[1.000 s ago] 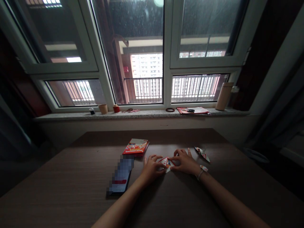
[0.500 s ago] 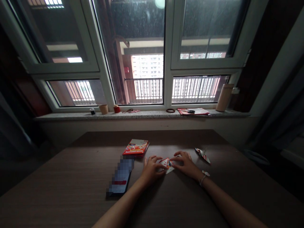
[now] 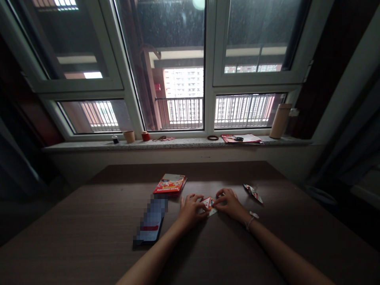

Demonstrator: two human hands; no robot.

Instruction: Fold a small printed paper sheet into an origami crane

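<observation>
On the brown table lies a small folded piece of printed paper (image 3: 211, 211), white with red, orange and blue print, coming to a point at the top. My left hand (image 3: 191, 209) grips its left edge, fingers bent and thumb low on the paper. From the other side, my right hand (image 3: 228, 202) pinches the upper right part between thumb and fingertips. The fingers cover both edges of the paper. A bracelet circles my right wrist. Beyond that hand, to the right, rests another folded paper piece (image 3: 253, 193) with pointed ends.
A stack of red printed paper (image 3: 170, 185) lies behind my left hand. A phone (image 3: 151, 221) with a blurred screen is left of my left forearm. The windowsill holds a paper cup (image 3: 129, 137), scissors (image 3: 238, 139) on red sheets and a tall bottle (image 3: 280, 121).
My right hand has shifted slightly left, its fingertips closing further over the folded paper. My left hand has barely moved and stays on the paper's left side.
</observation>
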